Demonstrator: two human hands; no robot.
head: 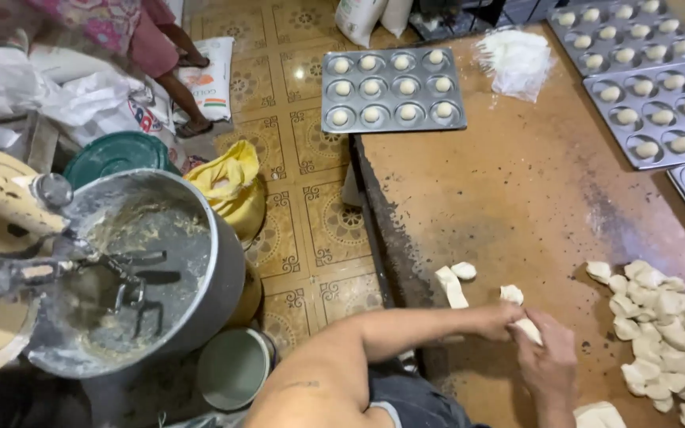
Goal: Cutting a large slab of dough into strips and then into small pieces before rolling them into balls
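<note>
My left hand [495, 319] and my right hand [550, 358] meet over a brown table [517, 190], both closed on a small piece of dough [528, 330]. Just left of them lie a long strip of dough [451, 287], a small lump [464, 270] and another lump [510, 294]. A pile of several cut dough pieces [667, 333] lies to the right of my hands.
A metal tray with dough balls [394, 89] overhangs the table's far left corner; more such trays [660, 111] line the right. White flour [517, 59] sits at the back. On the floor: mixer bowl [144, 261], yellow sack [231, 186], white bucket [235, 368], another person's legs [170, 63].
</note>
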